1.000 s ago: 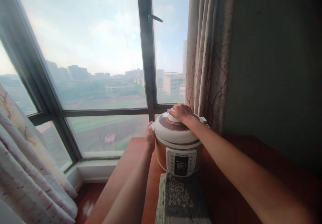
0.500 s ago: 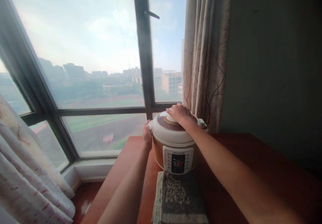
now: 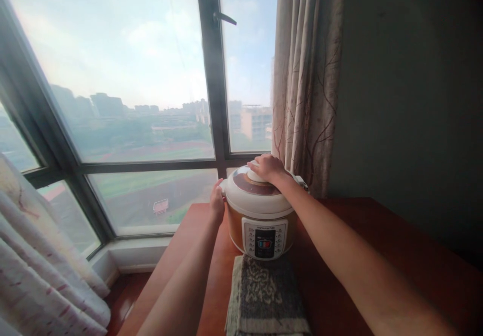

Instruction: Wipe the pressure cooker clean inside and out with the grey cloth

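An electric pressure cooker (image 3: 234,225) with a cream lid and a tan body stands on the reddish-brown table, its control panel facing me. My left hand (image 3: 217,203) is closed around the side handle at the cooker's left, thumb up. On top, my right hand (image 3: 267,168) grips the white lid knob (image 3: 256,176), its fingers curled over it. The lid sits on the body with no gap that I can see. Right in front of the cooker lies a folded grey patterned cloth (image 3: 264,296).
The table (image 3: 339,255) reaches to a dark wall on the right. Behind it are large windows with a dark frame (image 3: 151,168) and a handle (image 3: 226,19). Curtains hang at the back (image 3: 305,74) and at the left (image 3: 41,255).
The view has shifted slightly, so everything sits a little further left. Both hands keep the same hold on the cooker, and the lid shows no clear turn.
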A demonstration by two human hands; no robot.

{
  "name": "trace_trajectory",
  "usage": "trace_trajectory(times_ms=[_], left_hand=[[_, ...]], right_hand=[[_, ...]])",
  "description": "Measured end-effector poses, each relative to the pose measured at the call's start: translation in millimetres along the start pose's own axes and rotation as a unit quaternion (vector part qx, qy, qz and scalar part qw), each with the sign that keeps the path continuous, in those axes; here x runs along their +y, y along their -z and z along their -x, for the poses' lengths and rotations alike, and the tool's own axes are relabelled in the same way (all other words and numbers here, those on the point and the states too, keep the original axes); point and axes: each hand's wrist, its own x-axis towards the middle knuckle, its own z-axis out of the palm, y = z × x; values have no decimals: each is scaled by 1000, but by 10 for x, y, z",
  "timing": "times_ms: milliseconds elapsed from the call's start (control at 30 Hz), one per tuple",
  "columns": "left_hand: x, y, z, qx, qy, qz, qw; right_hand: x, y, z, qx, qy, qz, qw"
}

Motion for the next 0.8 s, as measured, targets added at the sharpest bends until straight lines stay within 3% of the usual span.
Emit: trace_trajectory(times_ms=[200, 367, 567, 800], left_hand=[[23, 3, 10, -8, 7, -12, 1000], [39, 22, 29, -12, 13, -26, 1000], [48, 46, 22, -22, 33, -36, 999], [74, 30, 67, -35, 50, -36, 997]], right_hand=[[-20, -77, -30, 31, -27, -55, 998], [95, -117, 43, 78, -33, -161, 983], [615, -158, 408, 166, -86, -251, 950], [1338, -477, 1075, 244, -239, -305, 889]])
